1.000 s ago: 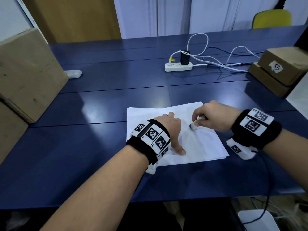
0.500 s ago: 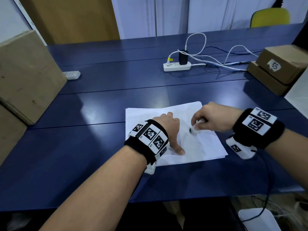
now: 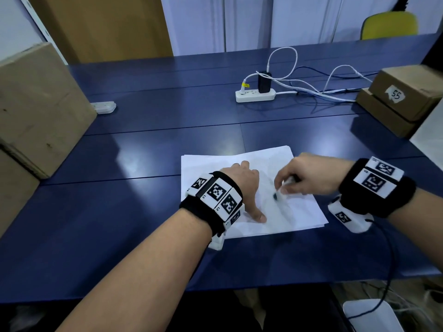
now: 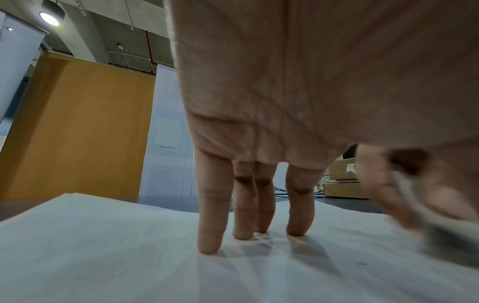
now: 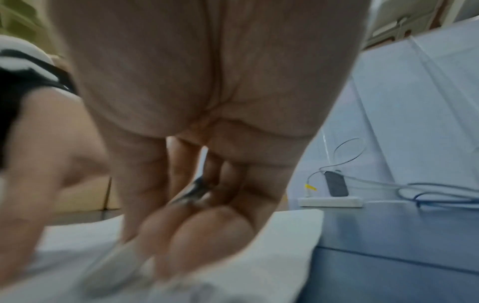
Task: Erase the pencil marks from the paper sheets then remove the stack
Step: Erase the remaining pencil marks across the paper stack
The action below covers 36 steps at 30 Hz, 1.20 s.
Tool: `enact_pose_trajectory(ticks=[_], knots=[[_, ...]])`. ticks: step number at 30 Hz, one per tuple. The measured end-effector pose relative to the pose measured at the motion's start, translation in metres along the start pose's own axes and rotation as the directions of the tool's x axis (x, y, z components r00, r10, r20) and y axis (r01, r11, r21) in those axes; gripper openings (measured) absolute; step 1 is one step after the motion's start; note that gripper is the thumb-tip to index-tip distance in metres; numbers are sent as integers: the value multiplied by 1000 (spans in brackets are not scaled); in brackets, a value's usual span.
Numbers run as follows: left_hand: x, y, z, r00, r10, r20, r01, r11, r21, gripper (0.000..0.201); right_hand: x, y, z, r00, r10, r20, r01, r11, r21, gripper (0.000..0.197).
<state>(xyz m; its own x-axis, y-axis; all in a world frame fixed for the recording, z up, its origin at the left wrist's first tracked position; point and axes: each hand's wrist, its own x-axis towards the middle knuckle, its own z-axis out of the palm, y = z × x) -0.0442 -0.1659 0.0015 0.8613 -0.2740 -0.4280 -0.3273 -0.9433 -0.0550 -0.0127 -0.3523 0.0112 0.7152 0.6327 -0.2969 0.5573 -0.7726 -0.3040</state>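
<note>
A stack of white paper sheets (image 3: 297, 212) lies on the dark blue table (image 3: 119, 224) in front of me. My left hand (image 3: 242, 185) presses down on the stack, its straight fingers (image 4: 210, 235) planted on the paper (image 4: 103, 235) and the thumb spread toward me. My right hand (image 3: 309, 176) pinches a white eraser (image 3: 280, 191) with a dark, smudged tip that touches the top sheet. Seen from the right wrist, the eraser (image 5: 114, 268) is blurred below the curled fingers (image 5: 202, 231), on the paper (image 5: 287, 235). Faint grey marks show near the eraser tip.
A white power strip (image 3: 254, 95) with a black charger and white cables sits at the back. Large cardboard boxes (image 3: 36, 109) stand at the left, and smaller stacked boxes (image 3: 402, 99) at the right. A small white device (image 3: 104, 107) lies far left. A yellow chair (image 3: 389, 25) stands behind the table.
My right hand has slid the eraser down and toward me across the top sheet. The left hand has stayed pressed on the stack.
</note>
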Motion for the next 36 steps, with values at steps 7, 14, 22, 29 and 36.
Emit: enact_pose_trajectory(ticks=[7,14,22,29,36], knots=[[0,0,0,1000,1,-3,-1,1000,-4,95,-2,-7,-1,995,0,95,0,1000,-2,10],[-1,-2,2,1000,6,-16,-6,1000,-18,95,-5,-4,2,997,22,73,-24,999,26,12],[3,-3,0,1000,13,16,-13,1000,-28,102,6,5,2,989,62,-138,-71,995,-64,13],[2,2,2,1000,-6,-21,6,1000,-10,100,-12,-7,3,974,-75,213,58,995,86,9],[1,4,0,1000,-9,-11,9,1000,-12,101,6,11,0,983,60,-176,-73,995,-69,10]])
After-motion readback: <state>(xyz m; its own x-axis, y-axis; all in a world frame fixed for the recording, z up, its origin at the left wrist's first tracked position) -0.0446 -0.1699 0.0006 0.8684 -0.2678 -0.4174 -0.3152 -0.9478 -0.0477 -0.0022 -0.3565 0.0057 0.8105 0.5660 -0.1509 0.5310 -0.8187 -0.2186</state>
